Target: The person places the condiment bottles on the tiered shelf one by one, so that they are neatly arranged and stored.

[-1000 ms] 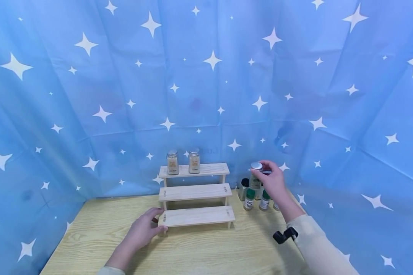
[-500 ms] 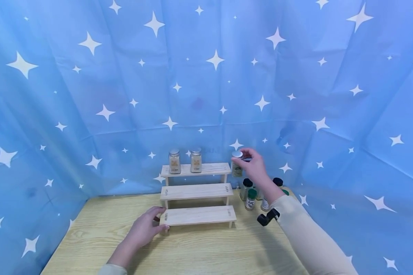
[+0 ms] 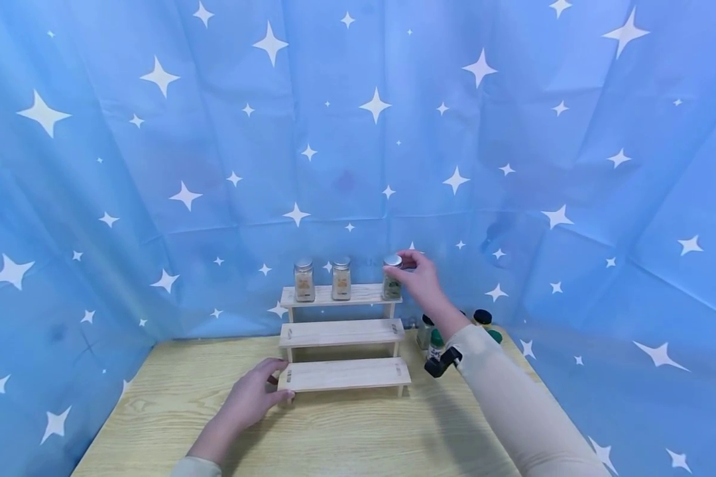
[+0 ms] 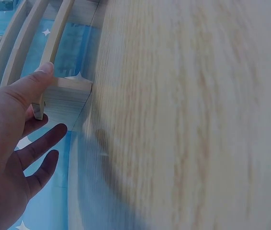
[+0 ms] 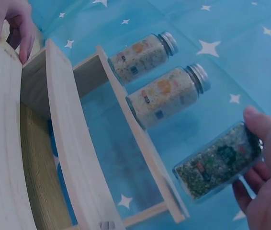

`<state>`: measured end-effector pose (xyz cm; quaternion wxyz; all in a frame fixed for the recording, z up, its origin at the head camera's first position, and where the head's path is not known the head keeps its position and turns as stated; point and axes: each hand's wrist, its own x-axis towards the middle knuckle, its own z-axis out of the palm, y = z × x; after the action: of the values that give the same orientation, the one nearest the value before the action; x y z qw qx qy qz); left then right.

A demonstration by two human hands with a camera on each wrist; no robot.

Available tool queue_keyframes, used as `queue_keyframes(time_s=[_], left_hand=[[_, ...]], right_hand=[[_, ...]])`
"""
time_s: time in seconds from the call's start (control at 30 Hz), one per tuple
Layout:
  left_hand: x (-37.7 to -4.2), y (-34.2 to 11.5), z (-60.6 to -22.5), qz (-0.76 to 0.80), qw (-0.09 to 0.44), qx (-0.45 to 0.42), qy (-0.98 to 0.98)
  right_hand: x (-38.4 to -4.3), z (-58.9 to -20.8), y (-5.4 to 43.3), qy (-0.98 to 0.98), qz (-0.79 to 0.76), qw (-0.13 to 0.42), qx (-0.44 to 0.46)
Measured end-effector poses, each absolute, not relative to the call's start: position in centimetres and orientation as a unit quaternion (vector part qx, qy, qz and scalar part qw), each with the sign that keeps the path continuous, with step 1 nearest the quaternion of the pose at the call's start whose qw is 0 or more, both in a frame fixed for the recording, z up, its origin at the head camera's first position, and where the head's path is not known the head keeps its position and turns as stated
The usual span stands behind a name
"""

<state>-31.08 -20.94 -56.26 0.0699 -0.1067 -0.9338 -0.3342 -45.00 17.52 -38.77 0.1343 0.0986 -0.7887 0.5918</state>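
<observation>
A three-tier wooden shelf rack point(image 3: 346, 375) stands on the table. My left hand point(image 3: 252, 399) pinches the left end of its lowest board, thumb at the front edge, as the left wrist view shows. With my right hand point(image 3: 425, 283) I hold a square glass spice jar point(image 5: 217, 163) of green flecked seasoning near its silver lid. The jar is upright at the right end of the top board, its base right at the board. Two silver-lidded jars of pale granules, the left jar point(image 5: 142, 56) and the middle jar point(image 5: 169, 96), stand on that same board.
Several more jars stand on the table right of the rack, partly hidden by my right forearm; a green-lidded jar point(image 3: 436, 341) and a black-lidded jar point(image 3: 482, 317) show. Behind the wooden table point(image 3: 334, 437) hangs a blue curtain point(image 3: 346, 165) with white stars.
My right hand has carried the green seasoning jar left from above the jar group to the top board's right end. My left hand keeps its hold on the rack.
</observation>
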Motion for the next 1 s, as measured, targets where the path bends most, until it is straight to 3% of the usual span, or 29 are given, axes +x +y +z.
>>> queue_keyframes(time_s=[1.0], left_hand=[[-31.1, -21.1, -56.4, -0.333, 0.072, -0.107, -0.934]], right_hand=[[-47.2, -41.0, 14.7, -0.767, 0.619, 0.132, 0.104]])
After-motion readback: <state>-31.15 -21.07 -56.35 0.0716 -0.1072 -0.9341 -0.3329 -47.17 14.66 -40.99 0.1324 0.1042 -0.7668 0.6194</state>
